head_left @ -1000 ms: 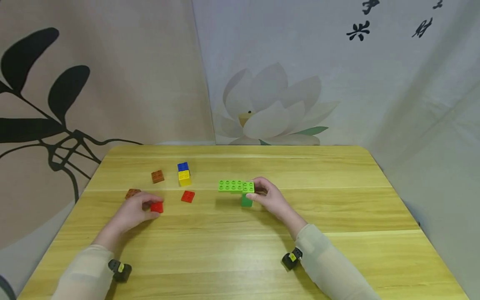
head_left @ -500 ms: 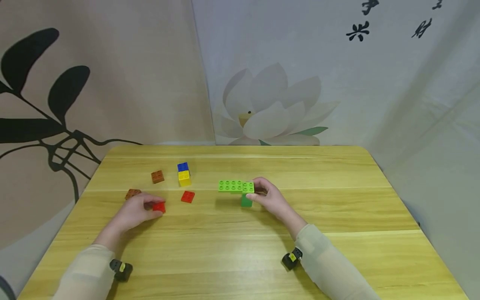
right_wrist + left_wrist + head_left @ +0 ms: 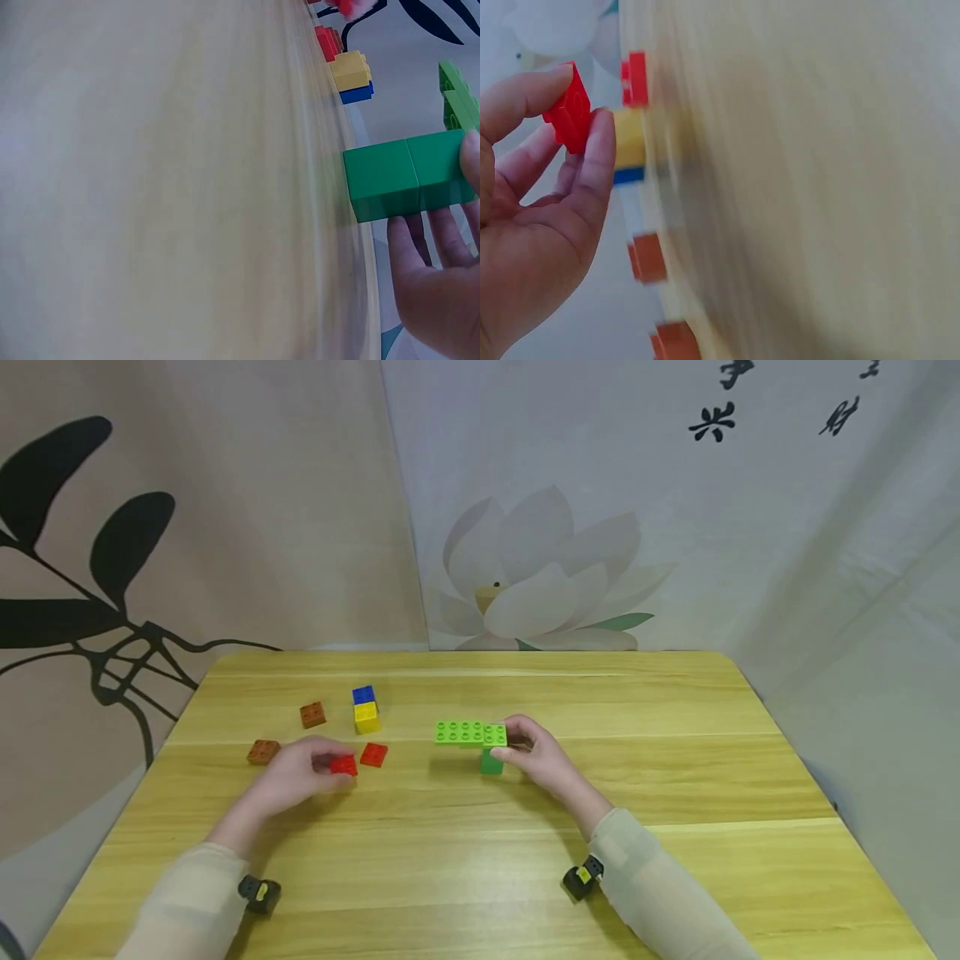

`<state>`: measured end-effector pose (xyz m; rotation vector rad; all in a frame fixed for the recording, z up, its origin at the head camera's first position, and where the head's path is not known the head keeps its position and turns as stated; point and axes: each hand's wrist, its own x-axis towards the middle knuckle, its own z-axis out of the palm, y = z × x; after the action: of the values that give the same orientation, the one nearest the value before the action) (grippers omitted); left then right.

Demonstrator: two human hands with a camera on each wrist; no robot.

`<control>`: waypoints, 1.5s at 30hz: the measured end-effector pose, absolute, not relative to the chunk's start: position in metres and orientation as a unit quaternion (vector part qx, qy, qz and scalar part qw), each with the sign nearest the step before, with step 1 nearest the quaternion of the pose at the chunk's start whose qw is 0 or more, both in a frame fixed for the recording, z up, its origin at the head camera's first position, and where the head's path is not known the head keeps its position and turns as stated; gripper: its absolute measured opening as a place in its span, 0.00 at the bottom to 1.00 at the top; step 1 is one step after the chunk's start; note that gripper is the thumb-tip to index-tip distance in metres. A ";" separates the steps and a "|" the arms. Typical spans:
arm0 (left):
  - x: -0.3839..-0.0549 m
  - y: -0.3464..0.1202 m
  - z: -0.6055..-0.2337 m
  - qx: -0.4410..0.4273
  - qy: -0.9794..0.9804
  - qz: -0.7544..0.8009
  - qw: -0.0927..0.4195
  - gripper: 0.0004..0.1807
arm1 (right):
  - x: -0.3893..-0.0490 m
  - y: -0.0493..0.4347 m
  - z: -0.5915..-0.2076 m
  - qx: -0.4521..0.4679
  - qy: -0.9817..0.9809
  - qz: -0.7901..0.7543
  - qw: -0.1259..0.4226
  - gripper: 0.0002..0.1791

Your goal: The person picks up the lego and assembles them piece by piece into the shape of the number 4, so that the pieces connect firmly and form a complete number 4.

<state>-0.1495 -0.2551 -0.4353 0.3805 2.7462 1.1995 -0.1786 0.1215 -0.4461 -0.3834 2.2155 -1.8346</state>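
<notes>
My left hand (image 3: 302,770) pinches a red toy brick (image 3: 573,112) between thumb and fingers, held above the table. Just to its right a second red brick (image 3: 373,755) lies flat on the wood. On the other side, my right hand (image 3: 538,755) grips a stack of two dark green bricks (image 3: 405,176), its thumb and fingers on the upper part. Light green bricks (image 3: 461,732) sit on top of that stack and reach out to the left, their studs facing up. The stack stands upright on the table.
Two orange-brown bricks lie at the left, a nearer one (image 3: 263,752) and a farther one (image 3: 312,715). A yellow brick (image 3: 367,718) stands right by a blue brick (image 3: 363,695) behind the red one. Printed cloth (image 3: 315,527) hangs behind the wooden table (image 3: 465,877).
My left hand has moved right with the red brick, coming close to the other red brick and uncovering the nearer orange-brown one. The right hand and its stack have stayed in place.
</notes>
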 end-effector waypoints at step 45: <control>-0.177 -0.132 -0.430 0.135 0.826 0.540 0.087 0.26 | -0.181 0.122 -0.451 -0.136 0.760 -0.626 0.114 0.20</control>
<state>-0.1767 -0.1318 -0.4301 0.4028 2.4618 1.6086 -0.1805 0.1223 -0.4514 -0.3986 2.2276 -1.8358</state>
